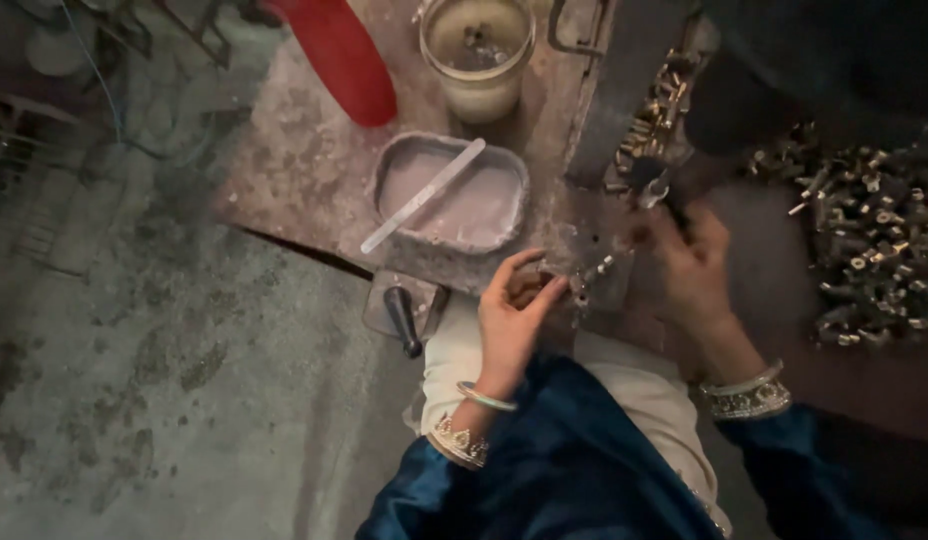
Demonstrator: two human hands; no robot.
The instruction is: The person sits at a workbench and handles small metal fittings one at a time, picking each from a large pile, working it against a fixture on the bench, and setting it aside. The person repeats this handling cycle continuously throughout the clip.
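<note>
My left hand [514,315] rests at the front edge of a worn metal bench [304,170], thumb and fingers curled close around a small metal part I can barely make out. My right hand [692,262] reaches up under a dark machine [634,90], fingertips pinched on a small shiny piece near its lower end. Between the hands sits a small fixture [594,275] with bright metal bits on it. Both wrists wear bangles over blue sleeves.
A heap of small brass fittings [874,240] lies to the right. A shallow tray of pale liquid [452,195] holds a flat stick; behind it stand a clear jar [477,55] and a red object [339,55]. A dark lever [402,318] hangs below the bench. Concrete floor spreads left.
</note>
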